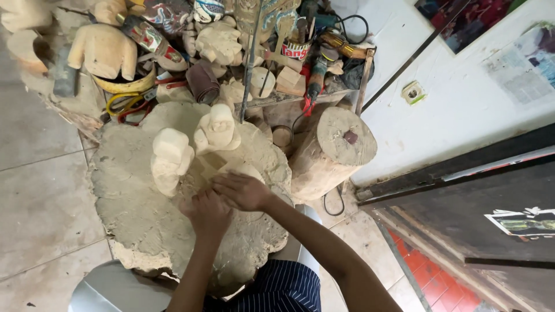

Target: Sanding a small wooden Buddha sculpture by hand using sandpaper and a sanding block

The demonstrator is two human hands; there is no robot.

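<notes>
My left hand [207, 212] and my right hand [243, 190] are pressed together over a pale piece of wood [240, 169] that lies on a big, rough wooden stump [127, 190]. The fingers of both curl around the piece, which is mostly hidden under them. Just beyond the hands stand two unpainted carved wooden figures on the stump: a taller one [169, 157] at the left and a rounder one [218, 130] behind it.
A smaller log [335, 150] stands to the right of the stump. A cluttered rack at the back holds wooden carvings [104, 49], a power tool [317, 75], a tin [296, 49] and yellow-handled scissors [124, 103]. White wall with a socket [413, 92] at right; tiled floor at left.
</notes>
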